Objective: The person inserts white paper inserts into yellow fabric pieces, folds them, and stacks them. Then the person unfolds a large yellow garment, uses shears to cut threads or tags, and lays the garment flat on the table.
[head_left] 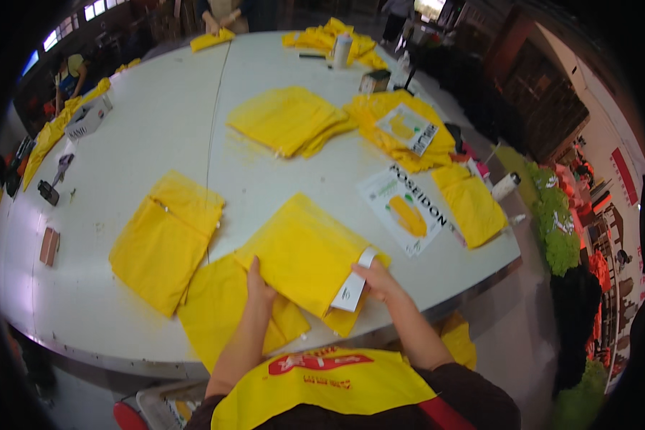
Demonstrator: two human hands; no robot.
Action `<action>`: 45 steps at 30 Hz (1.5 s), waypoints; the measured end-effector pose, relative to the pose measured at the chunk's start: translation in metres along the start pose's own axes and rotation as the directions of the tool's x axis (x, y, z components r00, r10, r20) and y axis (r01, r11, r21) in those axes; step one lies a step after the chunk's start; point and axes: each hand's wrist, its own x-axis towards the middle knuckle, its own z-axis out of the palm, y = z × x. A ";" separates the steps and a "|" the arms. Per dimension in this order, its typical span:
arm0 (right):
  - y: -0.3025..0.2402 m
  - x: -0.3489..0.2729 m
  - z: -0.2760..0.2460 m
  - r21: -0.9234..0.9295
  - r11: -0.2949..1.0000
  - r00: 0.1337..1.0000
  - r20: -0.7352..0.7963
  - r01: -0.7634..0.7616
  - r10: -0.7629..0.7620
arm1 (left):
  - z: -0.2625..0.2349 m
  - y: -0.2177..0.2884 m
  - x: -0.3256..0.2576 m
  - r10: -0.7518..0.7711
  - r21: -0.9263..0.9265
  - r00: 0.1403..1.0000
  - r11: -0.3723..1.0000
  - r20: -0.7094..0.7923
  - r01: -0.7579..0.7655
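Person is working at the near edge of a big white table (158,122), both forearms coming in from the bottom. Left hand (259,285) is lying flat, fingers spread, pressing on the near-left edge of a folded yellow cloth (304,251) that is sitting near the table's near edge, centre. Right hand (376,281) is resting at the cloth's near-right corner, fingers pinching a white card insert (355,287) sticking out of the fold; the hands are apart, one at each side of the cloth. A flat yellow sheet (218,308) is lying under the cloth, spilling toward the near-left. Just left, another folded yellow piece (165,240) is lying apart from it. Farther back, a stack of folded yellow cloth (288,120) is sitting mid-table, with a heaped yellow pile (380,118) to its right carrying a printed leaflet (407,129). A larger printed sheet (407,209) is lying right of the held cloth, and beside that a small yellow folded piece (473,204) is near the right edge. A white box (87,118) is sitting far left.
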 end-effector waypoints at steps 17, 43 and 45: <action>-0.057 -0.089 -0.117 0.038 0.994 0.995 0.021 0.100 -0.101 | -0.005 0.073 0.017 0.266 0.619 0.964 0.758 -0.004 -0.207; -0.069 -0.013 -0.070 -0.823 0.354 0.889 0.452 0.445 -0.069 | -0.024 0.029 -0.039 0.727 0.935 0.642 0.001 0.243 -0.354; -0.126 0.006 -0.088 -0.815 0.488 0.942 0.331 0.314 -0.053 | -0.023 0.028 -0.042 0.740 0.937 0.613 -0.067 0.278 -0.344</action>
